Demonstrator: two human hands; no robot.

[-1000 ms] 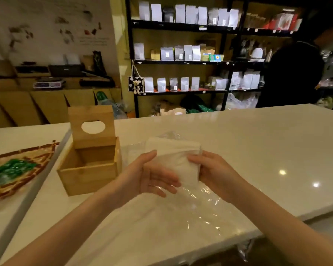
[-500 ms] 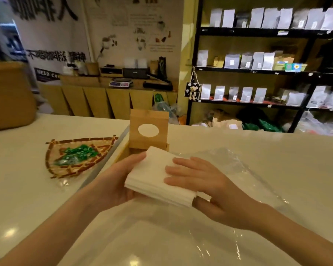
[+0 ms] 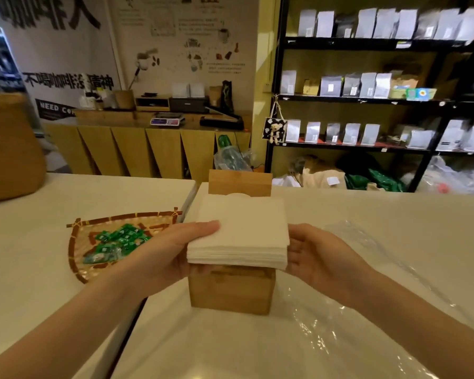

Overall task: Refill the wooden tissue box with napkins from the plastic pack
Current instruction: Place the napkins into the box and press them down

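1. While standing at a pale counter (image 3: 367,214), a person is holding a white stack of napkins (image 3: 241,236) level, directly above the open top of a wooden tissue box (image 3: 231,291).
2. Their left hand (image 3: 164,255) is gripping the stack's left edge, thumb lying across the top; their right hand (image 3: 316,255) is bracing the right edge, though how its fingers are curling underneath is hidden.
3. Behind the stack, the box's hinged lid (image 3: 240,183) is standing upright (its round opening is mostly covered by the napkins).
4. Crumpled clear wrap from the plastic pack (image 3: 353,310) is lying on the counter, just right of the box and in front of it.
5. To the left, a woven tray (image 3: 77,250) is holding green wrapped sweets.
6. Judging by this, the loading step is under way; next, the stack likely needs lining up squarely with the box walls and lowering in flat, before closing the lid.
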